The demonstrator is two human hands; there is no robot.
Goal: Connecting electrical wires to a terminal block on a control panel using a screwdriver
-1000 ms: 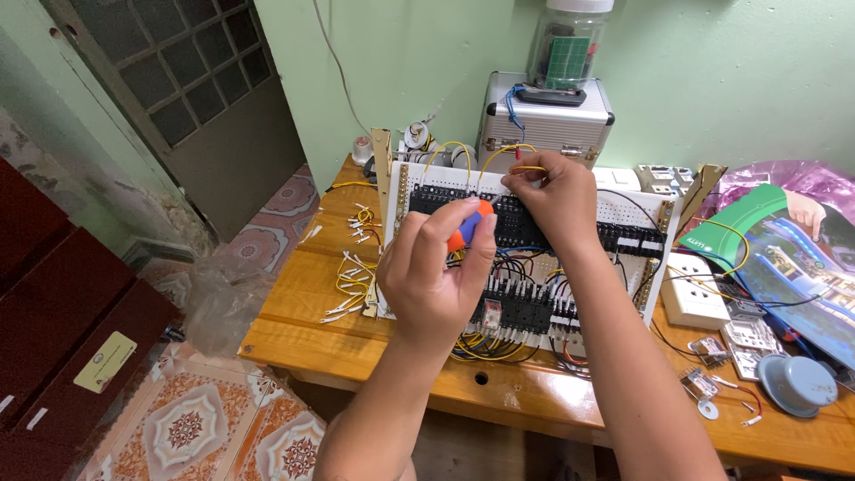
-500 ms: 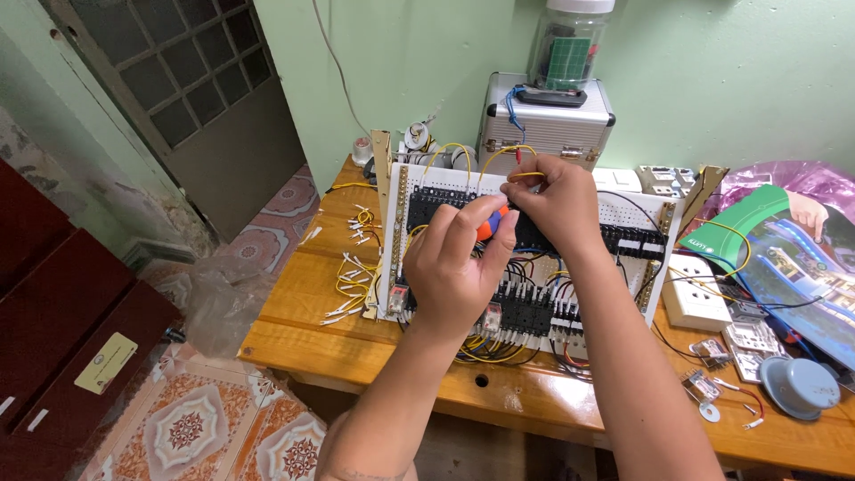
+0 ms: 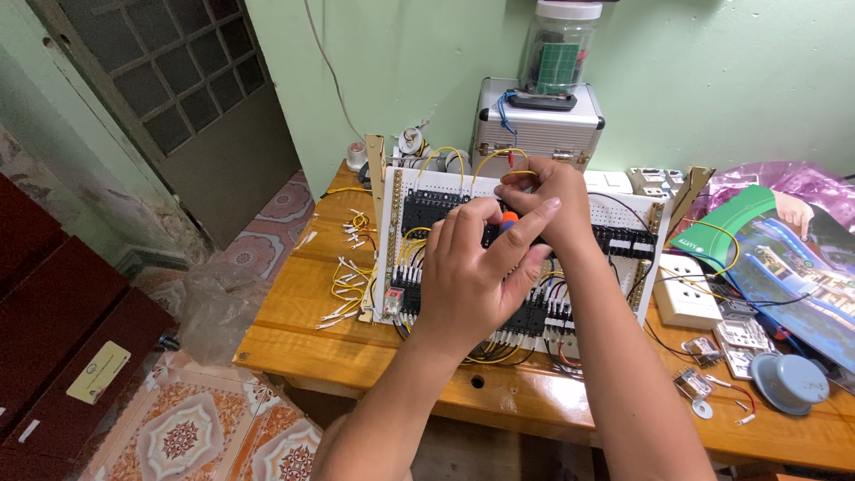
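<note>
The left hand point(image 3: 476, 272) is wrapped around a screwdriver point(image 3: 506, 224), of which only a bit of orange-and-blue handle peeks out between the fingers; its tip is hidden. The right hand point(image 3: 548, 200) pinches a thin yellow wire point(image 3: 499, 156) at the far edge of the white wiring board point(image 3: 623, 209), which stands on the wooden table point(image 3: 294, 325). Both hands cover the board's middle. Loose wire pieces point(image 3: 343, 285) lie left; a white socket point(image 3: 684, 292) sits right.
</note>
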